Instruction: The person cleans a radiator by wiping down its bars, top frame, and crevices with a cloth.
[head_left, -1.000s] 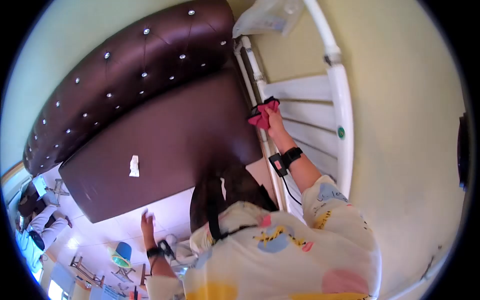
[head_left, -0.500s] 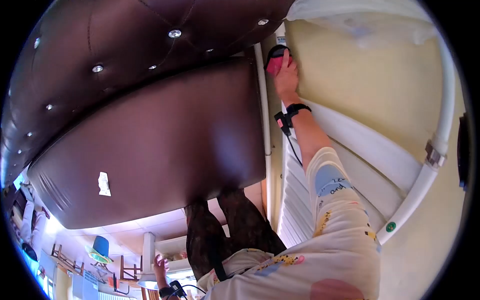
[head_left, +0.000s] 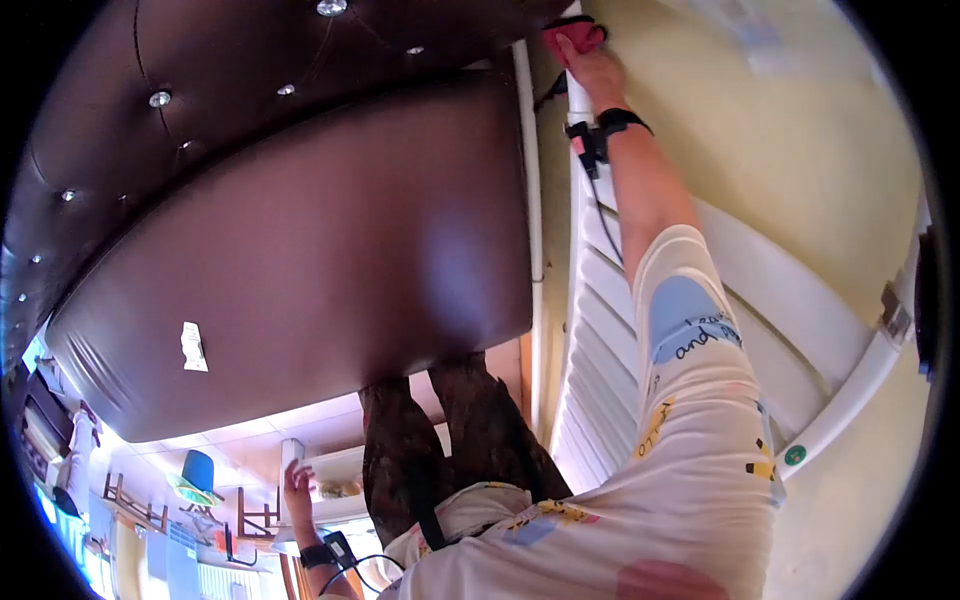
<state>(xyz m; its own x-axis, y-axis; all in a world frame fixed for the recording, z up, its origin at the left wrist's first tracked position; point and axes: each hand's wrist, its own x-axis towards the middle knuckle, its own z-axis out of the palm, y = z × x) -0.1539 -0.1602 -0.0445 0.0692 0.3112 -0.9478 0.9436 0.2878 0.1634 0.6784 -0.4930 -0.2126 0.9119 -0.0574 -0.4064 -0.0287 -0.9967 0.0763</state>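
My right hand [head_left: 598, 75], at the top right, is closed on a red pad with black edging [head_left: 572, 42], perhaps a folded cloth. It presses the pad to the upper end of a white pipe [head_left: 579, 100] beside the yellowish wall. My left hand [head_left: 297, 482], at the lower left, hangs in the air away from the furniture. Its fingers are apart and slightly bent, with nothing in them. Each wrist wears a black strap with a small cabled device.
A brown padded sofa [head_left: 300, 270] with shiny buttons and a white label [head_left: 193, 347] fills the left and middle. A white ribbed radiator [head_left: 600, 370] and a curved white pipe [head_left: 850, 390] are at right. A blue stool [head_left: 198, 472] stands in the background.
My right hand has moved up with the red pad, along the white pipe. My left hand has risen and shifted slightly left. The view has tilted a little.
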